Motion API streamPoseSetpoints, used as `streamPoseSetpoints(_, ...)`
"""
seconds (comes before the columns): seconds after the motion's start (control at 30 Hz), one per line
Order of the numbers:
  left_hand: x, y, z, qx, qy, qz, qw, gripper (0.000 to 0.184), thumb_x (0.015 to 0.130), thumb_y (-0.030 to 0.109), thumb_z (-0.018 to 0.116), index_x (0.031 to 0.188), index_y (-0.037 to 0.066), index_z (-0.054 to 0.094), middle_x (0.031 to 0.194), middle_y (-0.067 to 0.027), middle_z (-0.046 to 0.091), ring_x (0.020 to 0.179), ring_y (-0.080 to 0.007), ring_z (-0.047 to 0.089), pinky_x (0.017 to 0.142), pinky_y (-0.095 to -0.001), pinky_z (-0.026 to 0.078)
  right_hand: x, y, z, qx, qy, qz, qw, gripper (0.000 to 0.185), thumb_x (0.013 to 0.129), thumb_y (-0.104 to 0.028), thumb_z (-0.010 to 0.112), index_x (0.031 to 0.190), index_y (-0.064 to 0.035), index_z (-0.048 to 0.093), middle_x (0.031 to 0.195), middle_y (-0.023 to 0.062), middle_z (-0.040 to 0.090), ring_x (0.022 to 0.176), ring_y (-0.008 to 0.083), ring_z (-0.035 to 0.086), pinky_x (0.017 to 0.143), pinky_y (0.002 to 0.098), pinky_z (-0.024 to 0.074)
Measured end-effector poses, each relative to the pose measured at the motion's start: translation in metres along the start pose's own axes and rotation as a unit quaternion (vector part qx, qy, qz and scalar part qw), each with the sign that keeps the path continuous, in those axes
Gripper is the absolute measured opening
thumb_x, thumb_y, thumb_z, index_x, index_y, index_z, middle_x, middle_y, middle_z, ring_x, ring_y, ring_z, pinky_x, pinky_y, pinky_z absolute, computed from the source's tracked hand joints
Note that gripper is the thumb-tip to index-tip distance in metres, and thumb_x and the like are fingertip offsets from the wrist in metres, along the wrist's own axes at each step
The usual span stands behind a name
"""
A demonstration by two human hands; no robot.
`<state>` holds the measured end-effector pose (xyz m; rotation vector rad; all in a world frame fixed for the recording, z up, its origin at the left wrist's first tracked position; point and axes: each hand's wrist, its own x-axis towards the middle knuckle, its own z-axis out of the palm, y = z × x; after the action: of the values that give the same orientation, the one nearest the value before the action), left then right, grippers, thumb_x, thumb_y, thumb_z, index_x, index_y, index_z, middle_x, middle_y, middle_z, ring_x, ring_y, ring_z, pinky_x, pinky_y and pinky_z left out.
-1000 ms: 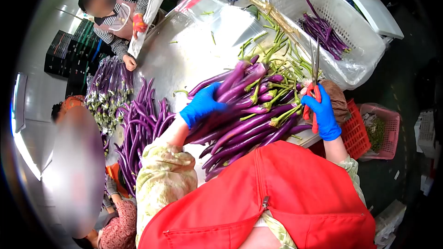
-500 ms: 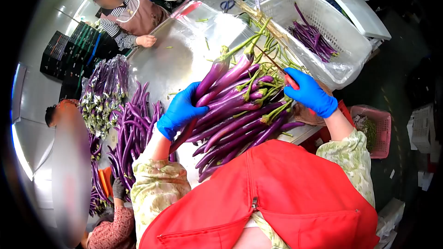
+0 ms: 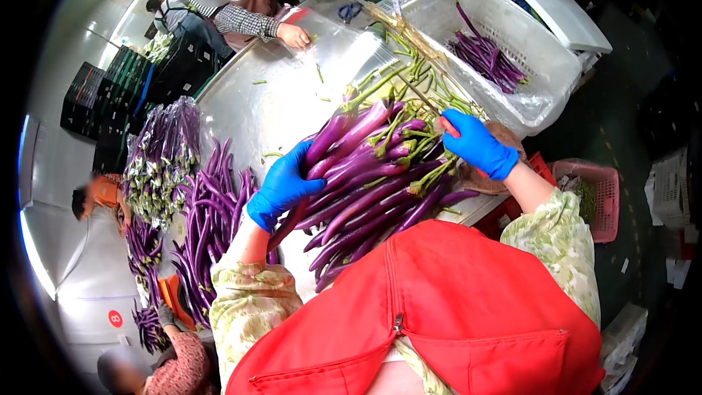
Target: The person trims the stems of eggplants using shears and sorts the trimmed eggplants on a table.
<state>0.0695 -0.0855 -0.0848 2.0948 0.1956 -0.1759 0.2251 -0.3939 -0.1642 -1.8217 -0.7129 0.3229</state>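
Observation:
My left hand (image 3: 284,184), in a blue glove, is closed around a few long purple eggplants (image 3: 351,135), their stem ends pointing up and right. In my blue-gloved right hand (image 3: 477,145) is a knife (image 3: 421,95) with a red handle and a thin, dark blade. The blade points up and left, close to a long green stem (image 3: 379,88) of the held eggplants; whether they touch I cannot tell. Below the held ones lies a pile of eggplants (image 3: 387,194), with green caps and stems on the right.
Cut green stems (image 3: 420,66) lie along the metal table's (image 3: 245,113) right edge. Beyond stands a white crate (image 3: 537,91) with eggplants. More eggplants (image 3: 208,212) and bagged ones (image 3: 164,150) lie left. Blue-handled scissors (image 3: 349,11), a pink basket (image 3: 603,205) and co-workers are around.
The knife has moved slightly left and down, and less green stem shows above the held eggplants. My left hand keeps its grip. The co-worker across the table has reached further right.

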Motion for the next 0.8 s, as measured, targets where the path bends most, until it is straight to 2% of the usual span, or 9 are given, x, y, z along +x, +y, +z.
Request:
streamPoseSetpoints(0.07, 0.001, -0.012, -0.008, 0.049, 0.046, 0.006, 0.998, 0.058, 0.070, 0.008, 0.068, 0.125, 0.004, 0.048, 0.106, -0.0103, 0.062, 0.097, -0.0170, 0.058, 0.090, -0.0301, 0.044, -0.008, 0.010, 0.008, 0.066, 0.020, -0.023, 0.997, 0.016, 0.079, -0.010, 0.055, 0.092, -0.0016, 0.051, 0.074, 0.0076, 0.052, 0.061, 0.0171, 0.046, 0.058, 0.0304, 0.0412)
streamPoseSetpoints(0.13, 0.000, -0.012, -0.012, 0.137, 0.111, 0.017, 0.984, 0.058, 0.069, 0.013, 0.069, 0.124, 0.008, 0.050, 0.103, -0.0156, 0.064, 0.093, -0.0246, 0.063, 0.084, -0.0324, 0.048, -0.019, -0.018, 0.003, 0.232, -0.123, 0.167, 0.950, 0.039, 0.081, -0.013, 0.058, 0.117, -0.0008, 0.048, 0.089, 0.0046, 0.053, 0.059, 0.0105, 0.051, 0.054, 0.0248, 0.0448)
streamPoseSetpoints(0.2, -0.001, -0.001, -0.009, 0.189, 0.150, 0.015, 0.970, 0.059, 0.068, 0.015, 0.069, 0.123, 0.009, 0.051, 0.104, -0.0174, 0.063, 0.093, -0.0285, 0.064, 0.082, -0.0337, 0.049, -0.028, -0.030, 0.014, 0.292, -0.204, 0.193, 0.914, 0.043, 0.080, -0.012, 0.059, 0.120, -0.0037, 0.046, 0.093, 0.0056, 0.053, 0.052, 0.0109, 0.050, 0.046, 0.0249, 0.0431)
streamPoseSetpoints(0.33, 0.003, -0.008, -0.003, 0.250, 0.160, 0.062, 0.953, 0.058, 0.067, 0.015, 0.069, 0.123, 0.010, 0.052, 0.099, -0.0173, 0.064, 0.090, -0.0316, 0.064, 0.079, -0.0363, 0.050, -0.017, -0.048, 0.031, 0.277, -0.231, 0.153, 0.920, 0.043, 0.081, -0.011, 0.055, 0.123, -0.0057, 0.045, 0.095, 0.0011, 0.053, 0.051, 0.0058, 0.045, 0.042, 0.0198, 0.0385)
streamPoseSetpoints(0.47, 0.001, -0.007, 0.004, 0.267, 0.145, 0.070, 0.950, 0.061, 0.066, 0.008, 0.069, 0.125, 0.009, 0.051, 0.105, -0.0181, 0.063, 0.097, -0.0266, 0.064, 0.083, -0.0334, 0.049, -0.006, -0.052, 0.035, 0.269, -0.229, 0.147, 0.924, 0.044, 0.082, -0.012, 0.054, 0.124, -0.0058, 0.045, 0.092, 0.0015, 0.053, 0.051, 0.0053, 0.046, 0.042, 0.0194, 0.0388)
streamPoseSetpoints(0.5, 0.000, -0.004, 0.005, 0.288, 0.154, 0.106, 0.939, 0.055, 0.068, 0.014, 0.067, 0.121, 0.010, 0.054, 0.101, -0.0181, 0.063, 0.089, -0.0342, 0.063, 0.078, -0.0372, 0.051, -0.004, -0.058, 0.032, 0.239, -0.235, 0.163, 0.928, 0.039, 0.082, -0.013, 0.054, 0.120, -0.0047, 0.049, 0.090, 0.0019, 0.054, 0.059, 0.0071, 0.049, 0.050, 0.0217, 0.0430)
streamPoseSetpoints(0.63, 0.003, -0.012, 0.003, 0.304, 0.152, 0.135, 0.931, 0.057, 0.066, 0.014, 0.069, 0.121, 0.009, 0.054, 0.102, -0.0181, 0.063, 0.086, -0.0356, 0.063, 0.076, -0.0398, 0.051, -0.001, -0.025, 0.050, 0.176, -0.137, -0.011, 0.975, 0.030, 0.081, -0.011, 0.055, 0.109, 0.0001, 0.054, 0.085, 0.0017, 0.052, 0.071, 0.0103, 0.048, 0.066, 0.0273, 0.0422)
streamPoseSetpoints(0.73, -0.001, -0.017, 0.002, 0.317, 0.163, 0.145, 0.923, 0.057, 0.065, 0.014, 0.069, 0.120, 0.009, 0.054, 0.102, -0.0176, 0.063, 0.087, -0.0356, 0.062, 0.076, -0.0404, 0.051, -0.003, -0.024, 0.040, 0.126, -0.099, 0.050, 0.986, 0.033, 0.079, -0.008, 0.056, 0.110, 0.0011, 0.053, 0.078, 0.0017, 0.050, 0.071, 0.0099, 0.048, 0.064, 0.0272, 0.0418)
streamPoseSetpoints(0.8, -0.007, -0.018, -0.001, 0.366, 0.180, 0.178, 0.896, 0.058, 0.064, 0.015, 0.071, 0.119, 0.009, 0.055, 0.091, -0.0156, 0.062, 0.079, -0.0341, 0.062, 0.068, -0.0411, 0.050, 0.003, -0.025, 0.032, 0.017, -0.025, -0.010, 0.999, 0.032, 0.078, -0.004, 0.055, 0.109, 0.0007, 0.053, 0.075, 0.0110, 0.051, 0.067, 0.0167, 0.050, 0.062, 0.0322, 0.0430)
